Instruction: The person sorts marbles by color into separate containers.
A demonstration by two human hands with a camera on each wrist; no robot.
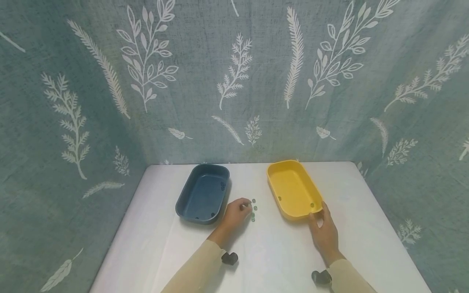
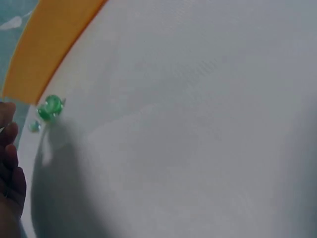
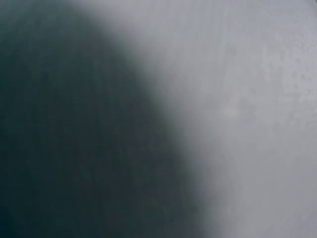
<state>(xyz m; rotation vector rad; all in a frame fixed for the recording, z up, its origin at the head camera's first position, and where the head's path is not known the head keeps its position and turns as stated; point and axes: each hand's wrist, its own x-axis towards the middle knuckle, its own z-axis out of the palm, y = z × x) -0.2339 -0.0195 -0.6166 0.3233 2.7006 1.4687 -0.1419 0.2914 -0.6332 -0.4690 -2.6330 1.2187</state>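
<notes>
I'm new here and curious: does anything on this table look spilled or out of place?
Nothing stands out as damaged or spilled. Only the green pieces look slightly stray: they lie loose beside the left hand, between the blue tray and yellow tray, while other small pieces sit inside both.

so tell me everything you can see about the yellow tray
The yellow tray is a shallow, open-topped rectangle with rounded corners and smooth walls, plastic by the look of it. It sits upright on the table, right of the blue tray, its near end angled rightward. Two small green pieces lie inside, one by the left wall, one near the near right corner. The right hand touches that corner.
</notes>
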